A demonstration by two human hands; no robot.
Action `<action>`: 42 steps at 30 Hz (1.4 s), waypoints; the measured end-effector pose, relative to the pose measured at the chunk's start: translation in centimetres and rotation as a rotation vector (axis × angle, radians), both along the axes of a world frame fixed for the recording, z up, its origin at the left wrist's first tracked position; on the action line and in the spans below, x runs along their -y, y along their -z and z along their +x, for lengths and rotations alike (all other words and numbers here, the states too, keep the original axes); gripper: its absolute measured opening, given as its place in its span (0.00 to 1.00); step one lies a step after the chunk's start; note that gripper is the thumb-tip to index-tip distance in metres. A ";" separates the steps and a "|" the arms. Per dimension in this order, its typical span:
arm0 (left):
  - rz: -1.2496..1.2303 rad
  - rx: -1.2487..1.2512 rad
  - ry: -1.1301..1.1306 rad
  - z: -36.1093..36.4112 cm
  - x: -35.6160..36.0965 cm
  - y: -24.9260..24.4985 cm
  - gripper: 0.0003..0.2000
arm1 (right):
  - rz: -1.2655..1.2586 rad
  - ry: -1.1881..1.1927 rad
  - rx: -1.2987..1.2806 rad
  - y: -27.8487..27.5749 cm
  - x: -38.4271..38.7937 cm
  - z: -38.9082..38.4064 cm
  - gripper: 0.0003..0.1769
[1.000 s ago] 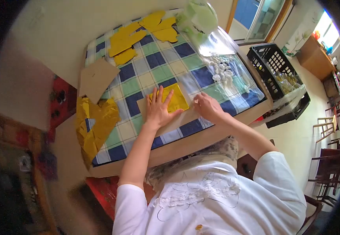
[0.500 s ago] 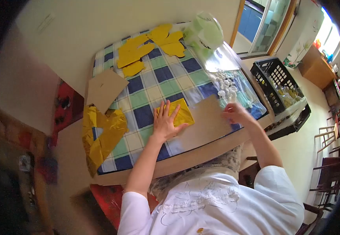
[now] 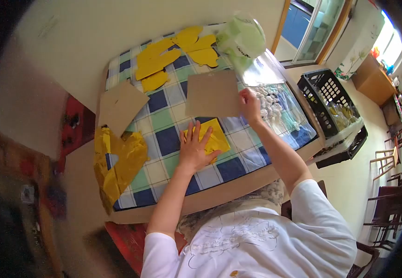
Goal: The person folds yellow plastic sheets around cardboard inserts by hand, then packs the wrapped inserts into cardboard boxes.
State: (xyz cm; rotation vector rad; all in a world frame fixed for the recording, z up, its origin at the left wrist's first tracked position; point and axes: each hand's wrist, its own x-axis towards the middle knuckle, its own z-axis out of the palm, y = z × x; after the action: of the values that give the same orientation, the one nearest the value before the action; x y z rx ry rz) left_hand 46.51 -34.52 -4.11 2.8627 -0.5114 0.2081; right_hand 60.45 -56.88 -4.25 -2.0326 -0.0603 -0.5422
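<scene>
On the checked cloth [image 3: 168, 139], left edge: I see crumpled yellow foil [image 3: 117, 160].
Left hand [image 3: 196, 150]: fingers spread wide, flat on the yellow sheet [image 3: 215, 138].
Cardboard [image 3: 212, 94]: held over the cloth's middle.
Right hand [image 3: 249, 105]: fingers pinch the cardboard's right edge.

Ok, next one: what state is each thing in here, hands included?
Left hand: open, flat on yellow sheet.
Right hand: shut on cardboard edge.
Yellow sheet: lying flat, pinned.
Cardboard: held, clear of the sheet.
Spare cardboard: lying flat, untouched.
Foil scrap: crumpled, draped over table edge.
Cutouts: flat, overlapping.
Crate: upright, things inside.
</scene>
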 end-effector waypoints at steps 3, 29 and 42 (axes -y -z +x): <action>-0.038 0.009 0.004 -0.2 -0.1 0.0 0.42 | -0.165 -0.221 -0.009 2.1 -1.9 -1.4 0.05; -0.008 0.021 -0.012 3.4 -0.1 0.5 0.41 | -0.412 -0.374 -0.243 -2.1 -0.8 -4.3 0.08; -0.015 -0.040 -0.123 2.6 -1.4 1.0 0.42 | -0.692 -0.410 0.135 1.8 -6.8 -5.3 0.24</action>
State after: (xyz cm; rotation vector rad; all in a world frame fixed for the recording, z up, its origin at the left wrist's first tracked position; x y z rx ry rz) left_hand 49.16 -33.11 -5.14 2.8791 -0.3245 0.1745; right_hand 55.17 -50.05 -6.10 -2.5426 -0.8255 -0.4253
